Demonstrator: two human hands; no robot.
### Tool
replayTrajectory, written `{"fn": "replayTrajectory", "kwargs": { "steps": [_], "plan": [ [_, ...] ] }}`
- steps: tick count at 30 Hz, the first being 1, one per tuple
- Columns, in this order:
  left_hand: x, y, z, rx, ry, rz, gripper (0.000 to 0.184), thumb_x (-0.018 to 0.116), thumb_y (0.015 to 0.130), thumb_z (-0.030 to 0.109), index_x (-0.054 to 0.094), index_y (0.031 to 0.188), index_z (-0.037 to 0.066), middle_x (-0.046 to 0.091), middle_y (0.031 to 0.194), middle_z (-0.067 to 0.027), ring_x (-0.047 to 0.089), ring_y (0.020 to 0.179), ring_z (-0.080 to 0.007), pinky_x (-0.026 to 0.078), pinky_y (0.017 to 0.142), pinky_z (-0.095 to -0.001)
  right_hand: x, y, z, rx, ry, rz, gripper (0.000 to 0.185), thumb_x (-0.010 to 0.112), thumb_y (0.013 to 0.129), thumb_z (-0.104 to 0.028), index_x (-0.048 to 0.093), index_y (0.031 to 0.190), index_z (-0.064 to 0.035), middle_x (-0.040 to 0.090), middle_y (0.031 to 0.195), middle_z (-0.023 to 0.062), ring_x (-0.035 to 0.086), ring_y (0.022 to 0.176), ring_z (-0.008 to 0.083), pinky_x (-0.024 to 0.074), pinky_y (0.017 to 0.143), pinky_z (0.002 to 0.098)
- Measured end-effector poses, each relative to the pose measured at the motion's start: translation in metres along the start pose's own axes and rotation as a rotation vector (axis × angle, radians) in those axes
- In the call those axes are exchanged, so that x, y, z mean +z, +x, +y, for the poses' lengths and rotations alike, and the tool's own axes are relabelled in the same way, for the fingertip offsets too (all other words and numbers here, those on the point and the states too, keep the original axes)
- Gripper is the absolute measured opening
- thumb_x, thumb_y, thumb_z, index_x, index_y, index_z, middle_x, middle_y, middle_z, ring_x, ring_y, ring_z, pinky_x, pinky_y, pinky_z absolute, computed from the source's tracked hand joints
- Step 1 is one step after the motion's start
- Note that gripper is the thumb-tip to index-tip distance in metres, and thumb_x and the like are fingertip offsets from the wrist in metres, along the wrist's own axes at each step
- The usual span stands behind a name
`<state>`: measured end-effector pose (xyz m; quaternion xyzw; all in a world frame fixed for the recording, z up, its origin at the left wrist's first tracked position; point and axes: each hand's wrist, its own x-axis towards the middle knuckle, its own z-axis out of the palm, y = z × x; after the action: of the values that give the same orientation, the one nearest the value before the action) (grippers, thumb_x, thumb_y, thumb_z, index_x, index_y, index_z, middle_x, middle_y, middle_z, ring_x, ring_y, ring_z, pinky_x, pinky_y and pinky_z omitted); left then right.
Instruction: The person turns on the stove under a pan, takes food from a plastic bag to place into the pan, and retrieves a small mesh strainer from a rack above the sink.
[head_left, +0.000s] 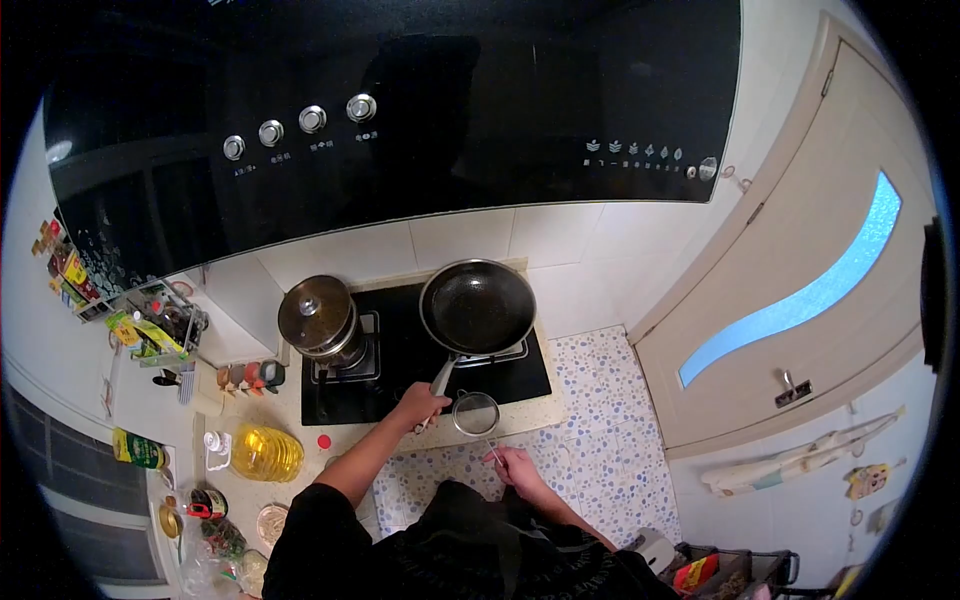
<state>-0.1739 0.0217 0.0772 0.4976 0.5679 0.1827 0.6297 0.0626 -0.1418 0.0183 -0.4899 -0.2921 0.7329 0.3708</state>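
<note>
My left hand (421,405) is wrapped round the pale handle (443,375) of a dark frying pan (478,308), which sits on the right burner of the black gas hob (402,390). Inside, the pan's speckled surface looks dark and shiny. Closed on the thin handle of a small round mesh strainer (475,413) is my right hand (513,466), in front of the counter edge. The strainer's bowl is level with the hob's front edge, below and right of the pan handle.
A lidded pot (318,318) stands on the left burner. Left on the counter are an oil jug (265,453), spice jars (250,376) and a red cap (324,441). The range hood (480,120) hangs overhead. A door (780,250) is at right.
</note>
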Motion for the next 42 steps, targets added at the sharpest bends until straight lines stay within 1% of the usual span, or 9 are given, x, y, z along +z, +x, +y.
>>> {"fn": "replayTrajectory", "kwargs": {
  "steps": [12,15,23,30,34,35,38,41,42],
  "plan": [
    [0.002,0.000,0.004,-0.023,-0.031,0.011,0.021,0.072,0.081,0.014,0.060,0.075,-0.001,0.058,0.061,-0.0060,0.053,0.043,-0.0148,0.043,0.041,-0.0308,0.003,-0.001,-0.004,0.006,0.007,0.025,0.044,0.039,0.104,-0.034,0.065,0.096,0.0008,0.034,0.053,-0.0041,0.027,0.042,0.0083,0.0210,0.040,0.0253],
    [0.003,0.001,0.004,-0.034,-0.008,0.029,0.021,0.072,0.081,0.014,0.060,0.076,-0.001,0.058,0.061,-0.0061,0.053,0.043,-0.0151,0.043,0.041,-0.0309,0.003,-0.002,-0.006,0.001,0.014,0.033,0.045,0.044,0.102,-0.037,0.068,0.091,-0.0006,0.036,0.052,-0.0041,0.029,0.042,0.0083,0.0225,0.042,0.0266],
    [0.007,0.011,-0.003,-0.038,0.008,0.056,0.025,0.075,0.083,0.017,0.057,0.075,0.001,0.057,0.058,-0.0059,0.051,0.042,-0.0149,0.042,0.040,-0.0338,0.002,-0.006,-0.007,-0.009,0.007,0.049,0.045,0.043,0.102,-0.035,0.068,0.092,0.0004,0.037,0.051,-0.0034,0.031,0.042,0.0090,0.0236,0.042,0.0270],
    [-0.009,0.002,0.033,0.050,0.076,0.060,0.026,0.074,0.084,0.018,0.057,0.073,0.001,0.057,0.057,-0.0080,0.053,0.042,-0.0168,0.042,0.041,-0.0359,0.005,-0.008,-0.014,-0.010,-0.018,0.052,0.047,0.040,0.103,-0.035,0.068,0.092,0.0016,0.038,0.049,-0.0032,0.033,0.042,0.0092,0.0255,0.043,0.0269],
    [-0.018,-0.012,0.065,0.069,0.065,0.050,0.023,0.072,0.085,0.016,0.056,0.077,0.002,0.057,0.059,-0.0063,0.053,0.041,-0.0162,0.041,0.039,-0.0340,0.005,-0.008,-0.015,-0.027,-0.067,0.047,0.048,0.039,0.103,-0.036,0.068,0.091,0.0009,0.036,0.049,-0.0034,0.032,0.042,0.0091,0.0249,0.043,0.0269],
    [-0.017,-0.019,0.074,0.071,0.072,0.071,0.022,0.071,0.086,0.015,0.055,0.077,0.003,0.055,0.058,-0.0047,0.050,0.039,-0.0154,0.038,0.037,-0.0333,0.005,-0.006,-0.015,-0.021,-0.050,0.044,0.048,0.039,0.103,-0.036,0.068,0.090,0.0007,0.036,0.049,-0.0034,0.032,0.042,0.0090,0.0245,0.042,0.0269],
    [-0.022,-0.019,0.080,0.078,0.012,0.064,0.020,0.070,0.084,0.012,0.056,0.075,0.001,0.055,0.057,-0.0042,0.051,0.041,-0.0147,0.039,0.041,-0.0318,0.004,-0.004,-0.012,0.006,-0.001,0.025,0.048,0.039,0.104,-0.036,0.068,0.090,0.0000,0.035,0.049,-0.0033,0.031,0.041,0.0090,0.0235,0.042,0.0270],
    [-0.019,-0.020,0.082,0.072,-0.026,0.065,0.025,0.072,0.085,0.015,0.052,0.074,0.005,0.052,0.056,-0.0030,0.049,0.038,-0.0142,0.036,0.035,-0.0319,0.004,-0.004,-0.014,0.015,0.023,0.020,0.047,0.040,0.103,-0.036,0.068,0.090,-0.0004,0.035,0.050,-0.0033,0.031,0.041,0.0090,0.0225,0.041,0.0272],
    [-0.019,-0.017,0.080,0.065,-0.016,0.069,0.024,0.071,0.085,0.014,0.053,0.074,0.003,0.053,0.057,-0.0034,0.050,0.040,-0.0143,0.037,0.037,-0.0318,0.004,-0.004,-0.014,0.014,0.028,0.021,0.047,0.040,0.103,-0.036,0.068,0.090,-0.0005,0.035,0.050,-0.0033,0.031,0.041,0.0090,0.0222,0.041,0.0272]
  ]
}}
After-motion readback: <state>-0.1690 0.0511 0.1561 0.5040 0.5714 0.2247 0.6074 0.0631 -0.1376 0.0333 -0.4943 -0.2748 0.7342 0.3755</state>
